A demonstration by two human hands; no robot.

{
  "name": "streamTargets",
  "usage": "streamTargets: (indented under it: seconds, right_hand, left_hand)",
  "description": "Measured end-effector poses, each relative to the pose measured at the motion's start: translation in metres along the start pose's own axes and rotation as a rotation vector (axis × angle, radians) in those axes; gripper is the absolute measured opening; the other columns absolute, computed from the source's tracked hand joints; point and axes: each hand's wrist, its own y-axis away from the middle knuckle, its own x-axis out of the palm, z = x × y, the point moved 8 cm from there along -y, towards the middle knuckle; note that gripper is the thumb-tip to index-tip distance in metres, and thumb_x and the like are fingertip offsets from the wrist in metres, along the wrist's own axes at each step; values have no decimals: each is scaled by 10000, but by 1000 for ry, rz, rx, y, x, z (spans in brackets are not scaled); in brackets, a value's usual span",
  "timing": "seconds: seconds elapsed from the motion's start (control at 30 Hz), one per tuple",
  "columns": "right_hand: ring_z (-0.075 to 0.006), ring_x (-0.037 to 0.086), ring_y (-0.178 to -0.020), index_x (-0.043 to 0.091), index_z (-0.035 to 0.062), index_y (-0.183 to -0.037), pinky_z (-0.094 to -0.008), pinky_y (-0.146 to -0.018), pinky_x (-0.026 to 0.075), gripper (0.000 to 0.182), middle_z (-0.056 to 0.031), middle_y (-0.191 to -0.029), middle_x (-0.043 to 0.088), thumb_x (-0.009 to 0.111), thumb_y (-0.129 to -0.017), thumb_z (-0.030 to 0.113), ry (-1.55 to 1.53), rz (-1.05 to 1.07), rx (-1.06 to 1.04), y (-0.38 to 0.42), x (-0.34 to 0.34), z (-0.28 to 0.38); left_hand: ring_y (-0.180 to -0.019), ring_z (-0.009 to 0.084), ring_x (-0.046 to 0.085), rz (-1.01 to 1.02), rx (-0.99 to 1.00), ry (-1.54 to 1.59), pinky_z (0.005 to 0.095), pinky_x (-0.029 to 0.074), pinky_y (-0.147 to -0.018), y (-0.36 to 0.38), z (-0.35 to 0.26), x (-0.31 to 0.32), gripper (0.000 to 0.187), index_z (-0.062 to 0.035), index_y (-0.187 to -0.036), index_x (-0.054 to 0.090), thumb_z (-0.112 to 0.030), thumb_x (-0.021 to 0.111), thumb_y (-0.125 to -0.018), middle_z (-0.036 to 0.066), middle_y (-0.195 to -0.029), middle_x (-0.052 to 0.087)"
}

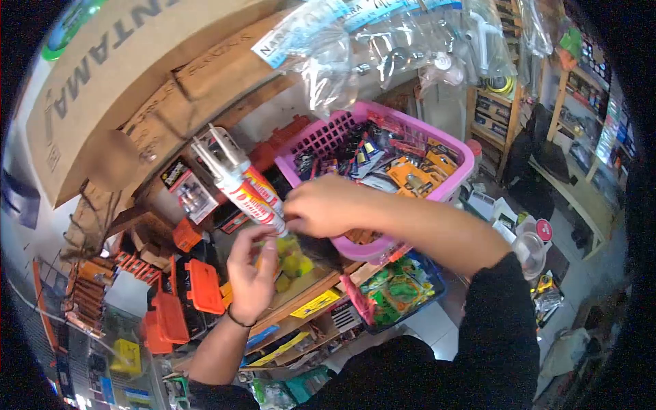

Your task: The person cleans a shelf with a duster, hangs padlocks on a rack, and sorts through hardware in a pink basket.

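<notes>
Two white-and-red tubes with long pale nozzles (pixel 251 193) stand side by side on the wooden shelf, left of a pink basket (pixel 459 147). My right hand (pixel 321 208) is at the right side of the tubes, fingers bent; what it grips, if anything, is hidden. Just below the tubes' lower ends is my left hand (pixel 251 273), palm up, with its fingers curved and thumb apart, nothing visible in it. Something yellow in clear wrapping (pixel 295 261) lies beside the left hand. Orange packets (pixel 413 174) and dark packets fill the basket.
Orange plastic cases (pixel 205 287) stand at the left. A large cardboard box (pixel 102 75) is at the upper left. Clear bags (pixel 403 51) hang overhead. Below the basket sits a bin of green packets (pixel 403 290). Wooden shelving (pixel 495 116) stands behind at the right.
</notes>
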Motion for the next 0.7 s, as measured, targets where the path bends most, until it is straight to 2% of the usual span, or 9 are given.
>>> streamTargets:
  seconds: [0.17,0.2,0.27,0.3,0.37,0.4,0.47,0.53,0.7]
  right_hand:
    - [-328,576,-718,572,73,-775,-444,-624,453,225,-139,-742,587,526,-775,293,149,135,410,80,-54,-94]
    - [-333,578,-719,579,70,-791,-441,-626,456,210,-152,-718,586,533,-769,274,198,65,450,96,-60,-106]
    - [-337,577,-731,580,64,-808,-438,-632,459,201,-161,-717,584,540,-761,255,288,76,592,123,-51,-137]
    - [-337,577,-731,580,64,-808,-438,-632,459,201,-161,-717,584,540,-761,255,278,87,594,131,-42,-145]
    - [-342,573,-722,570,47,-783,-435,-632,458,196,-162,-727,585,555,-747,239,161,190,775,155,-19,-162]
    - [-342,573,-722,570,47,-783,-435,-632,458,196,-162,-727,585,555,-747,239,151,199,778,158,-15,-162]
    - [-346,568,-705,550,35,-768,-434,-628,454,180,-164,-702,577,546,-740,213,82,-145,502,140,-42,-130]
    - [-351,563,-693,531,29,-762,-431,-626,449,156,-163,-697,571,541,-734,183,42,-73,517,142,-36,-131]
    - [-347,571,-698,536,36,-836,-432,-630,450,194,-157,-741,587,565,-713,183,68,75,625,150,-31,-136]
  left_hand:
    - [-685,91,530,415,95,-220,226,426,-629,-45,-17,108,142,4,-930,557,-90,519,-831,65,-775,586]
    - [-688,96,528,563,-88,-205,245,426,-620,-50,-7,130,156,4,-950,550,-90,524,-829,65,-784,588]
    - [-724,163,559,738,-145,-72,292,441,-646,-50,30,172,217,-1,-995,528,-140,536,-828,108,-797,585]
    - [-767,252,570,827,-13,-248,336,447,-664,-44,43,182,303,-11,-1035,506,-214,558,-816,150,-814,572]
    - [-769,286,569,829,125,-323,356,447,-645,-35,29,188,346,-6,-1030,512,-247,571,-789,162,-834,574]
    - [-771,321,567,828,271,-400,376,447,-626,-32,17,191,389,-2,-1026,517,-280,585,-762,175,-854,576]
    - [-820,343,550,915,108,-375,394,447,-648,-31,29,193,410,-17,-1037,515,-303,590,-754,178,-908,567]
    - [-824,330,559,1026,-97,-474,390,449,-658,-28,39,190,431,-41,-1067,508,-335,577,-760,168,-917,571]
    - [-857,295,575,1092,-148,-484,381,456,-667,-28,44,192,515,-78,-1140,482,-410,565,-754,150,-981,571]
